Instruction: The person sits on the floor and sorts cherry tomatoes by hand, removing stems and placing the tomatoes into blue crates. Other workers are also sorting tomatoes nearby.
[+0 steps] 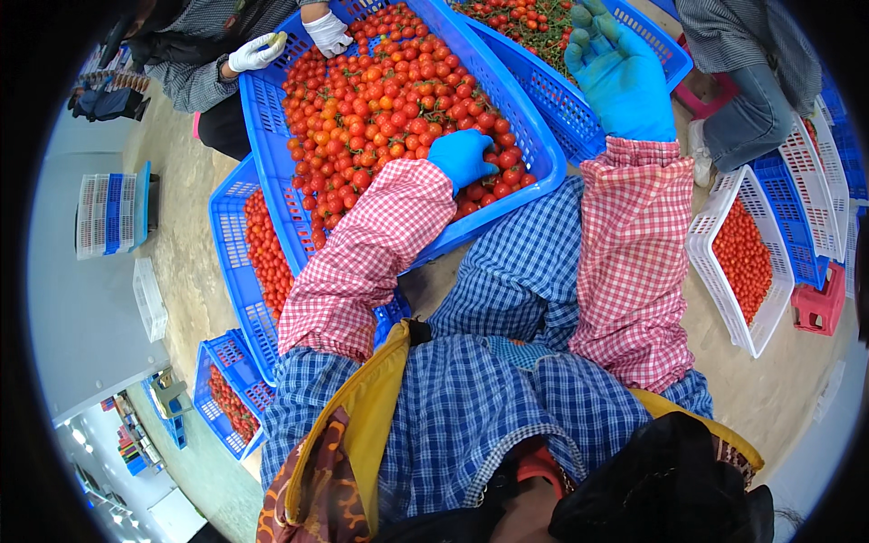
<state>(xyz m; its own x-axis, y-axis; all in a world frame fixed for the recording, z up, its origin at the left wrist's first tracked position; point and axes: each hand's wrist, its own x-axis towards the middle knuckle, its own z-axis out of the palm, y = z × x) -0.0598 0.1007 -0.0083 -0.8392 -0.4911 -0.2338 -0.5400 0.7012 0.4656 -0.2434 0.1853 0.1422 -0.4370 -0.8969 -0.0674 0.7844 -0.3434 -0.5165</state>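
Note:
My left hand [463,159], in a blue glove, rests on the cherry tomatoes [380,108] near the close right corner of a large blue plastic crate [553,166]. Its fingers curl down among the fruit, and whether they hold any is hidden. My right hand [621,75], in a stained blue glove, is raised palm up over the edge of a second blue crate [543,102]. Its palm is bare and its fingers are slightly bent and apart. That crate holds tomatoes with green stems [536,27]. Some loose tomatoes in the large crate bear bits of green stem.
A co-worker's white-gloved hand [328,34] reaches into the large crate; the other [256,53] is above its rim. Another blue crate [234,251] sits below at left. A white crate [781,305] of small tomatoes, a red stool [818,302] and a seated person's leg [750,115] are at right.

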